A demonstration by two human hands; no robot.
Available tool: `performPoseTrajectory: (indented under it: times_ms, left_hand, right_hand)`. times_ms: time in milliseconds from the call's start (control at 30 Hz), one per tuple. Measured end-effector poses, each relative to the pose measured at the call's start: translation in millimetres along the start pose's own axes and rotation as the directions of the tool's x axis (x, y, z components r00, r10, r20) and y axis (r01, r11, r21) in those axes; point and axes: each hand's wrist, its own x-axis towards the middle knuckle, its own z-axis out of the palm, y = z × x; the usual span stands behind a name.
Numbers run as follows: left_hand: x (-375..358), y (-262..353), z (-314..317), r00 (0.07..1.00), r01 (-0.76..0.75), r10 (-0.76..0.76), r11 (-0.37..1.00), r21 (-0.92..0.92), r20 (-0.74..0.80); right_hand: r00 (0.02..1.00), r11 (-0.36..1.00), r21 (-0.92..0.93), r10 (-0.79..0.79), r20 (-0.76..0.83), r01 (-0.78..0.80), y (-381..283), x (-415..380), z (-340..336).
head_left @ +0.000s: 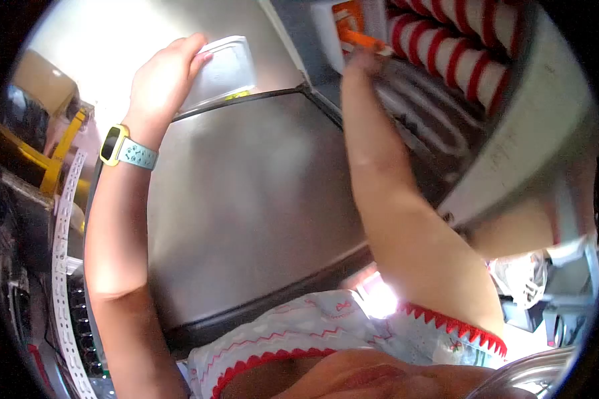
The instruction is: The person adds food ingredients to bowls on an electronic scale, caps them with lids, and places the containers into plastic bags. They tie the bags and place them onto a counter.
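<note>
Up at the left, my left hand [170, 73] is closed on the edge of a clear, shallow plastic container [223, 73], thumb on the near side and fingers behind. The container is tilted over the far edge of a grey panel [246, 193]. My right hand [366, 63] reaches far forward at the upper right, its fingers smeared by motion. It overlaps a bright orange strip [361, 40], in front of a white and orange pack [348, 18]. I cannot tell whether my right hand grips the strip.
Red-and-white striped rolls [446, 46] lie at the upper right, above a pale slanted edge [519, 166]. A white perforated upright [66, 279] stands at left, near a yellow bracket [63, 153] and a cardboard box [43, 83]. White bundled material [522, 276] sits at the right.
</note>
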Motion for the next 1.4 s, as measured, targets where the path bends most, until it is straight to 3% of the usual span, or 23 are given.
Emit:
performPoseTrajectory:
  times_ms: [67, 200, 233, 267, 333, 400, 500, 567, 600, 700, 767, 900, 967, 1033, 1067, 1133, 1167, 1200, 1233, 1267, 1333, 1367, 1400]
  left_hand:
    - [-4.7, 5.6, -10.5, 1.0, -0.022, 0.022, 1.0, 0.02, -0.011]
    - [-12.7, 16.5, -30.1, 1.0, -0.016, 0.017, 0.998, 0.056, -0.024]
    - [-13.8, 18.6, -33.9, 1.0, -0.017, 0.017, 0.996, 0.084, 0.005]
    - [-17.6, 21.2, -37.6, 0.999, -0.05, 0.05, 0.998, 0.047, -0.003]
    - [-14.3, 58.9, -36.9, 0.995, -0.1, 0.099, 0.994, 0.035, 0.033]
    - [-12.9, 76.8, -38.5, 0.989, -0.136, 0.13, 0.988, 0.073, 0.074]
    - [-14.2, 96.7, -56.5, 0.984, -0.166, 0.155, 0.976, 0.141, 0.087]
    - [-16.9, 99.7, -60.9, 0.984, -0.177, 0.173, 0.979, 0.098, 0.045]
    - [-19.4, 106.5, -63.4, 0.987, -0.162, 0.16, 0.983, 0.092, 0.027]
    - [-22.9, 101.6, -62.5, 0.993, -0.12, 0.12, 0.991, 0.051, -0.001]
    - [-25.4, 99.1, -62.4, 0.994, -0.105, 0.104, 0.994, 0.033, 0.025]
    - [-32.0, 93.7, -53.2, 0.992, -0.109, 0.107, 0.994, 0.033, 0.06]
    - [-35.0, 97.0, -52.0, 0.992, -0.119, 0.117, 0.992, 0.032, 0.053]
    - [-41.9, 94.8, -55.2, 0.992, -0.119, 0.118, 0.992, 0.031, 0.055]
    - [-41.8, 92.5, -54.2, 0.993, -0.119, 0.118, 0.992, 0.031, 0.021]
    - [-41.6, 87.6, -48.3, 0.99, -0.115, 0.115, 0.993, 0.005, -0.076]
    - [-40.5, 85.1, -47.5, 0.986, -0.1, 0.098, 0.995, -0.004, -0.136]
    - [-38.1, 87.3, -50.4, 0.989, -0.054, 0.051, 0.998, -0.017, -0.138]
    - [-42.5, 53.8, -50.4, 0.977, -0.042, 0.018, 0.993, -0.106, -0.215]
    - [-41.0, 45.4, -48.4, 0.966, -0.005, -0.046, 0.98, -0.197, -0.254]
    - [-38.9, 26.4, -46.3, 0.948, 0.115, -0.214, 0.921, -0.372, -0.237]
    - [-39.7, 18.8, -42.6, 0.918, 0.15, -0.304, 0.86, -0.487, -0.255]
    - [-40.1, 12.6, -38.9, 0.905, 0.189, -0.342, 0.855, -0.484, -0.251]
  right_hand:
    - [0.988, 0.956, 0.289, -0.087, 0.13, 0.047, -16.6, -59.7, 13.5]
    - [0.921, 0.902, -0.419, 0.246, 0.302, -0.103, -168.4, -237.6, 11.9]
    - [0.878, 0.982, -0.176, 0.028, 0.477, 0.065, -147.9, -263.0, 7.3]
    - [0.621, 0.959, 0.267, -0.153, 0.769, -0.094, -192.6, -299.7, -18.7]
    - [0.473, 0.951, 0.295, -0.302, 0.827, 0.092, -262.1, -316.5, -80.4]
    - [0.415, 0.944, 0.291, -0.205, 0.886, -0.155, -335.6, -331.5, -144.3]
    - [0.474, 0.912, 0.355, -0.224, 0.851, -0.206, -410.1, -291.8, -212.5]
    - [0.802, 0.975, -0.068, -0.135, 0.582, 0.213, -461.7, -250.1, -260.0]
    - [0.844, 0.976, 0.15, -0.21, 0.493, 0.155, -488.4, -235.9, -273.8]
    - [0.842, 0.938, 0.057, -0.333, 0.424, 0.342, -521.4, -123.5, -340.3]
    - [0.901, 0.867, -0.303, -0.301, 0.312, 0.395, -543.6, -122.3, -330.6]
    - [0.829, 0.6, -0.608, -0.182, 0.529, 0.52, -540.9, -81.6, -324.2]
    - [0.821, 0.67, -0.536, -0.204, 0.532, 0.514, -531.0, -71.4, -328.5]
    - [0.604, 0.531, -0.301, -0.756, 0.254, 0.792, -520.9, -114.7, -327.2]
    - [0.589, 0.569, -0.153, -0.768, 0.251, 0.808, -511.8, -144.8, -330.7]
    - [0.371, 0.437, 0.026, -0.793, 0.483, 0.899, -456.9, -206.8, -318.9]
    - [0.248, 0.394, 0.137, -0.775, 0.581, 0.909, -429.7, -239.2, -313.5]
    - [0.12, 0.424, 0.135, -0.524, 0.843, 0.896, -416.2, -265.7, -285.7]
    - [0.149, 0.542, 0.134, -0.446, 0.883, 0.83, -357.3, -303.8, -230.8]
    - [0.34, 0.757, -0.086, -0.186, 0.922, 0.648, -331.4, -322.9, -201.5]
    - [0.558, 0.915, -0.383, 0.253, 0.791, 0.128, -249.0, -303.2, -142.6]
    - [0.575, 0.795, -0.522, 0.593, 0.564, -0.308, -240.4, -307.0, -105.9]
    - [0.465, 0.67, -0.559, 0.742, 0.483, -0.489, -215.9, -295.2, -78.3]
